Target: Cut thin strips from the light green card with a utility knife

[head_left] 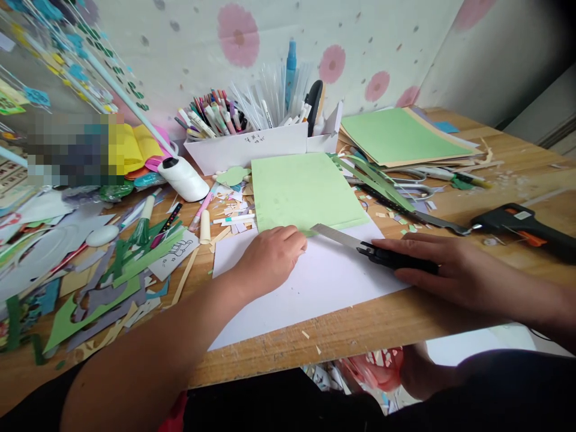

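Note:
My right hand (443,264) grips the black handle of a utility knife (360,243). Its long metal blade points left and lies flat at the near edge of a light green paper sheet (303,189). My left hand (270,258) is curled, knuckles up, with its fingertips pinching a small green bit at that same edge, just left of the blade tip. Both hands rest on a large white sheet (315,288) spread over the wooden table (360,327).
A white box of pens and markers (252,144) stands behind the green sheet. Coloured paper scraps (108,282) cover the left side. A paper stack (400,135), scissors (409,180) and a black-and-orange glue gun (524,228) lie to the right.

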Available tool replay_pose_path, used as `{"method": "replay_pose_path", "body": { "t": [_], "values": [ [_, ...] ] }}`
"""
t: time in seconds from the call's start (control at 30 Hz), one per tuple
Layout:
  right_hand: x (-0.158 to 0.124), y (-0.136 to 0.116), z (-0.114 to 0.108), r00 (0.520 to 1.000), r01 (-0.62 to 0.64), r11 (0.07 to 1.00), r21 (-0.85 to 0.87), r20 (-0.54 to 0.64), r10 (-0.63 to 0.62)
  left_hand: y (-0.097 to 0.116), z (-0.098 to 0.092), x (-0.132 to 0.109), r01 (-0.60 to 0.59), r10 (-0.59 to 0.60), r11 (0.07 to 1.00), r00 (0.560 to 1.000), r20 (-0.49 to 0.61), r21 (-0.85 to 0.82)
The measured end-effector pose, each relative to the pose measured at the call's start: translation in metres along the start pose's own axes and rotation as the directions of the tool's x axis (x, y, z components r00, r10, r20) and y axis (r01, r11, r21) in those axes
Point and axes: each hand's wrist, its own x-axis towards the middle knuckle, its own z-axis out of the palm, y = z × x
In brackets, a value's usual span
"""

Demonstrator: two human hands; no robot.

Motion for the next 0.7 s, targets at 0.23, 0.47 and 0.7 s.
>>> {"method": "replay_pose_path", "body": {
  "t": [0.23, 0.47, 0.7],
  "values": [
    [-0.003, 0.0, -0.008, 0.996, 0.048, 0.996, -0.079, 0.078, -0.042, 0.002, -0.019, -0.008, 0.026, -0.013, 0.983, 0.997, 0.073, -0.183],
    [-0.011, -0.006, -0.008, 0.978, 0.196, 0.938, -0.287, 0.131, -0.164, 0.002, -0.041, -0.02, 0.109, 0.0, 0.956, 0.928, 0.372, -0.273],
    [-0.013, -0.008, -0.008, 0.979, 0.202, 0.9, -0.387, 0.108, -0.174, -0.001, -0.036, -0.019, 0.156, -0.048, 0.935, 0.946, 0.322, -0.318]
  ]
}}
